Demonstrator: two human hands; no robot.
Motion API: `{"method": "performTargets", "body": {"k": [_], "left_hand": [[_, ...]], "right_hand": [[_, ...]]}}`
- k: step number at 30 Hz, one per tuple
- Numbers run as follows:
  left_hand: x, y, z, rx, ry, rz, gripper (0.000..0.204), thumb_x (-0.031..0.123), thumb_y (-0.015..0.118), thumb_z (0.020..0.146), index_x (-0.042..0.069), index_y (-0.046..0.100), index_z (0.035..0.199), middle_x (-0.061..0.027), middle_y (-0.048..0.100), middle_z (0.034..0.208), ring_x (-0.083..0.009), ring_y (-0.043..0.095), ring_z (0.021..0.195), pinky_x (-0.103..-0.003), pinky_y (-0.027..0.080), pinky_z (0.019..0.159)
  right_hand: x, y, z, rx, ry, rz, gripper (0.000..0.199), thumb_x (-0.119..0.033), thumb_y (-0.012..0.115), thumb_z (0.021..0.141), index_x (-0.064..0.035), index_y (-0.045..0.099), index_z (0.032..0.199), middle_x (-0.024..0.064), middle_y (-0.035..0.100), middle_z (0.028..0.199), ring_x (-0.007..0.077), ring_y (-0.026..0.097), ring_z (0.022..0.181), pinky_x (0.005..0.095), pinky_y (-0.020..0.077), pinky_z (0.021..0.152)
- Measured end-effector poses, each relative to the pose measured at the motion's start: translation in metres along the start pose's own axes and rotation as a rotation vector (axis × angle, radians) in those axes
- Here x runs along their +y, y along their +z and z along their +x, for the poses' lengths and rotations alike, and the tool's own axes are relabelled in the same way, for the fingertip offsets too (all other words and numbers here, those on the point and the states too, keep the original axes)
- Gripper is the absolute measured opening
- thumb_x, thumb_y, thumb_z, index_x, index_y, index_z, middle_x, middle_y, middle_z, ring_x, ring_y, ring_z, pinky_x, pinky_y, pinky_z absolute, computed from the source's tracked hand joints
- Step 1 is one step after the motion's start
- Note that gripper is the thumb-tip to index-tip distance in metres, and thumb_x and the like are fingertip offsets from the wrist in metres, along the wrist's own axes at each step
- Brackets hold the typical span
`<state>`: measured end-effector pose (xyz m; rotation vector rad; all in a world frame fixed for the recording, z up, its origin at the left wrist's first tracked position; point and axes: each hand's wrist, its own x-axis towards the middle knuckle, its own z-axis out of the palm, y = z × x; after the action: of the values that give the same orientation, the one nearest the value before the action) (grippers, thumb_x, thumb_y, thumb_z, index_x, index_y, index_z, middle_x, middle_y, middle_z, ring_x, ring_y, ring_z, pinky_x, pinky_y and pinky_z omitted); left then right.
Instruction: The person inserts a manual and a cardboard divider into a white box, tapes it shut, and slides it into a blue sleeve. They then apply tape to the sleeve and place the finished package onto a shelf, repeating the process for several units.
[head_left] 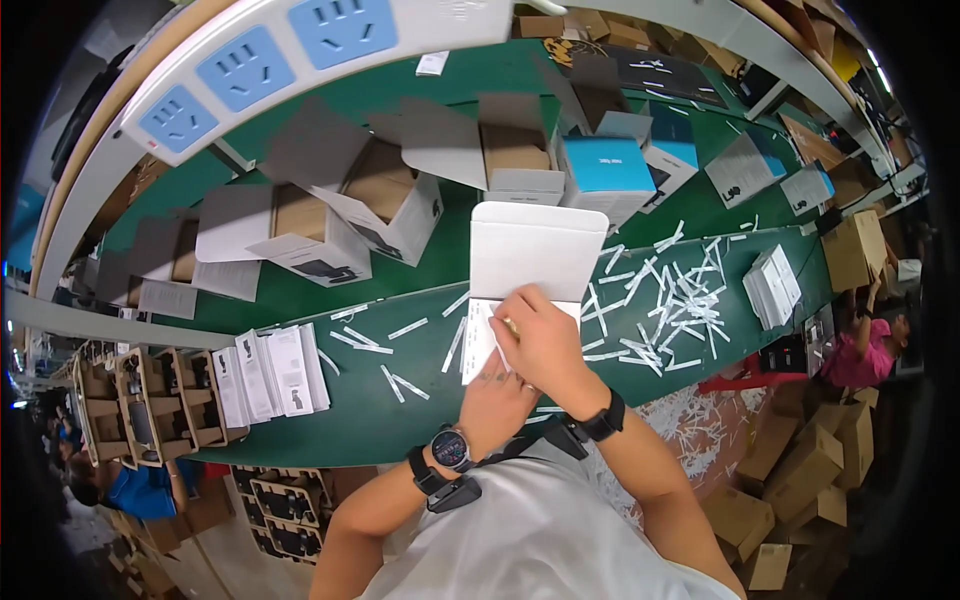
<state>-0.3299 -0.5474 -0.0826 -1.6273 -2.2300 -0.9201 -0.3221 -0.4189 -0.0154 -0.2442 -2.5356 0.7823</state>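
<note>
A white carton (537,250) stands on the green bench in front of me, its lid flap raised on the far side. My left hand (495,402), with a watch on the wrist, grips the carton's near edge; some of its fingers are covered by the other hand. Crossing over it, my right hand (540,342) is closed above the carton's opening, fingertips pressed together. What those fingertips pinch is too small or hidden to make out. On the carton's left part a printed white surface (480,335) shows beside my fingers.
Loose white strips (690,305) litter the bench (420,370) right of the carton. Open boxes (330,240) line the far side, with blue-topped boxes (607,170) among them. Booklets (290,370) and brown trays (160,400) stand left; a white stack (772,287) lies right. A power strip (250,75) hangs overhead.
</note>
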Motion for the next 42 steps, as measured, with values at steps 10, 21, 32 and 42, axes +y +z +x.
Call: {"method": "performTargets", "body": {"k": [10, 21, 32, 42], "left_hand": [[-0.005, 0.0, -0.019, -0.239, -0.184, -0.18, 0.03, 0.024, 0.07, 0.084, 0.007, 0.069, 0.108, -0.0116, 0.065, 0.11, -0.031, 0.063, 0.108, -0.043, 0.049, 0.099], [-0.011, -0.055, 0.013, -0.122, -0.041, -0.255, 0.065, 0.04, 0.072, 0.087, 0.002, 0.055, 0.138, -0.0195, 0.051, 0.145, -0.0352, 0.053, 0.131, -0.045, 0.044, 0.107], [-0.046, -0.053, -0.017, -0.023, -0.341, -1.01, 0.032, 0.022, 0.083, 0.082, 0.008, 0.07, 0.108, -0.0082, 0.073, 0.098, -0.0287, 0.071, 0.088, -0.036, 0.055, 0.076], [-0.058, -0.05, -0.026, -0.049, -0.245, -0.978, 0.042, 0.022, 0.091, 0.073, 0.006, 0.072, 0.107, -0.0066, 0.075, 0.095, -0.0225, 0.072, 0.082, -0.033, 0.055, 0.077]], "right_hand": [[-0.017, 0.032, 0.017, -0.21, -0.073, 0.238, 0.019, -0.014, 0.08, 0.08, -0.0065, 0.063, 0.083, 0.0063, 0.061, 0.082, 0.0237, 0.064, 0.067, 0.0357, 0.0518, 0.061], [0.082, -0.069, 0.01, -0.322, 0.48, 0.865, 0.064, -0.059, 0.032, 0.103, -0.0062, 0.068, 0.098, 0.0041, 0.066, 0.085, 0.0143, 0.061, 0.07, 0.0273, 0.0467, 0.059], [-0.019, -0.048, -0.003, -0.39, -0.258, 0.068, 0.014, -0.015, 0.07, 0.086, -0.0081, 0.06, 0.093, 0.0079, 0.063, 0.088, 0.0276, 0.063, 0.068, 0.0375, 0.048, 0.055], [-0.015, -0.038, 0.002, -0.602, -0.377, 0.266, 0.02, -0.018, 0.077, 0.085, -0.0084, 0.059, 0.09, 0.0068, 0.063, 0.088, 0.0242, 0.065, 0.076, 0.036, 0.0487, 0.06]]}}
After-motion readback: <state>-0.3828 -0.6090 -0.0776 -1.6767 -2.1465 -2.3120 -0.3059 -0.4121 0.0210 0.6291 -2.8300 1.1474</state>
